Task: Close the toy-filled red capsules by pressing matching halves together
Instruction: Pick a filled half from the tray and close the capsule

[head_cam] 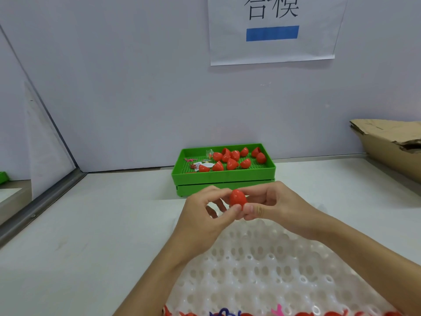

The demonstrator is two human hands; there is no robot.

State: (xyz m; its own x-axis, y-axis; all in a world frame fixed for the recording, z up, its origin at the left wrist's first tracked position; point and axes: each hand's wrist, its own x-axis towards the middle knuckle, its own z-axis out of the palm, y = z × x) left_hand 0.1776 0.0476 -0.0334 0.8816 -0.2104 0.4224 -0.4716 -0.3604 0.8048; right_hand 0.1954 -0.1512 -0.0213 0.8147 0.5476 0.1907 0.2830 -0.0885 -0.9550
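1. Red capsule (237,198) held mid-air above the bench (91,224), just in front of the green tray (223,176).
2. Left hand (205,215) and right hand (273,206) both pinch it, thumbs touching.
3. Loose red halves (232,164) lie in the tray.

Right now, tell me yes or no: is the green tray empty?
No. The green tray holds many loose red capsule halves, while both hands pinch one red capsule.

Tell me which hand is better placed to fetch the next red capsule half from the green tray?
Probably right. The loose red plastic halves lie mostly right in the green plastic tray, nearer the right hand.
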